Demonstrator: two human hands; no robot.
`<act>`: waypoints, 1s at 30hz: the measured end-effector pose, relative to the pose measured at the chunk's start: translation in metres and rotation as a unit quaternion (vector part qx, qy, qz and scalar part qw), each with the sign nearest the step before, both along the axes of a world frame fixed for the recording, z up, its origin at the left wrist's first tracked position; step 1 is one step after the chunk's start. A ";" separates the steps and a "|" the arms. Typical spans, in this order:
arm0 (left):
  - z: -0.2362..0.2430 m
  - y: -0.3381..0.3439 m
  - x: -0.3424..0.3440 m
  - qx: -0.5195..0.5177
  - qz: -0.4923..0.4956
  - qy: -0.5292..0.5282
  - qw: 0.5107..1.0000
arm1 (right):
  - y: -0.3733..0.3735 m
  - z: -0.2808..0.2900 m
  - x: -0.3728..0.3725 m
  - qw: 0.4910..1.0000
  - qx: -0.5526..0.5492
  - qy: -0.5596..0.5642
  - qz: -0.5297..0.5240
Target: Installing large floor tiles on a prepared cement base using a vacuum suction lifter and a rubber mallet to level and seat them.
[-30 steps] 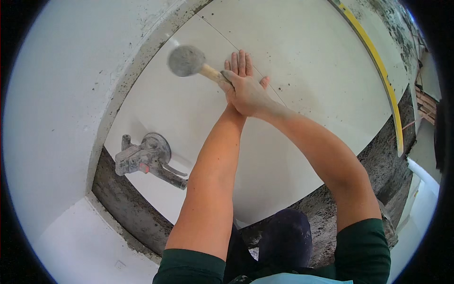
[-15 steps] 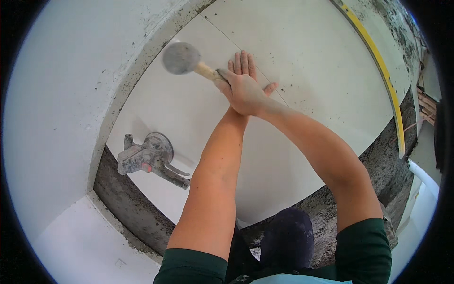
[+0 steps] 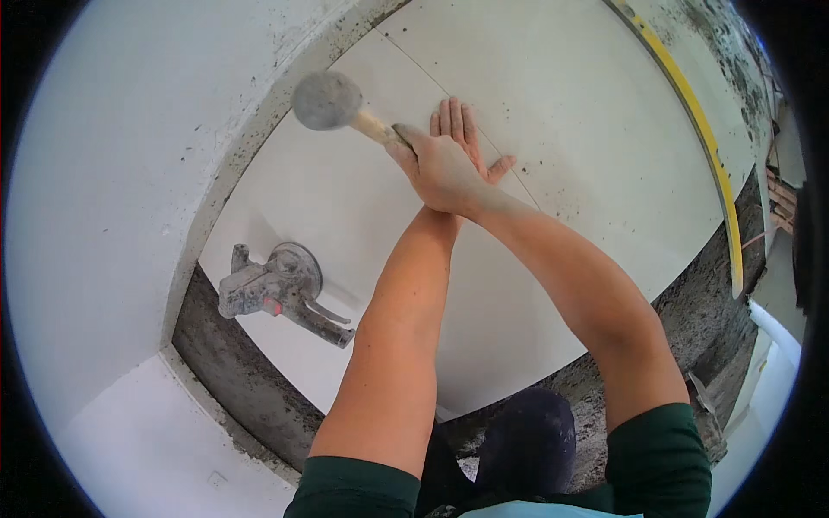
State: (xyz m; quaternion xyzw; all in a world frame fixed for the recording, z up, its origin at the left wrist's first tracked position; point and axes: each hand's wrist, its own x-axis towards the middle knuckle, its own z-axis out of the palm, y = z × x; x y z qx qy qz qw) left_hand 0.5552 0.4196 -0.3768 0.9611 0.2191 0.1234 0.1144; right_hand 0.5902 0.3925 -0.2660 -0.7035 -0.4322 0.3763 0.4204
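A large off-white tile (image 3: 518, 302) lies on the floor, meeting another along a thin seam. My left hand (image 3: 468, 147) rests flat on it at the seam, fingers stretched out and thumb spread, partly hidden beneath my crossing right hand. My right hand (image 3: 439, 173) is closed on the wooden handle of a mallet (image 3: 326, 100), whose grey round head is raised toward the upper left, slightly blurred. Left of my left forearm a dusty suction lifter (image 3: 285, 289) with a handle and a small red part sits on the tile.
A long yellow level (image 3: 696, 112) lies on the right. A white wall (image 3: 112, 173) with a rough lower edge bounds the left. Dark mortar (image 3: 233, 363) shows round the tile's edges. At far right are brown pieces (image 3: 781, 203) and a white roll (image 3: 773, 332). My dark-clad knee (image 3: 522, 436) is at the bottom.
My left hand has shifted slightly right and down along the seam. The mallet head has moved a little up and left with my right hand.
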 end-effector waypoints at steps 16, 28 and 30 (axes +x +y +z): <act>0.004 0.007 -0.004 0.022 -0.007 0.006 1.000 | 0.003 -0.031 0.004 0.988 0.013 -0.150 -0.025; 0.008 -0.002 0.001 0.008 -0.011 0.012 1.000 | 0.000 -0.015 -0.012 0.992 -0.006 -0.125 0.032; 0.003 -0.005 0.003 0.003 -0.016 -0.012 1.000 | -0.006 -0.015 -0.011 0.997 0.034 -0.063 0.002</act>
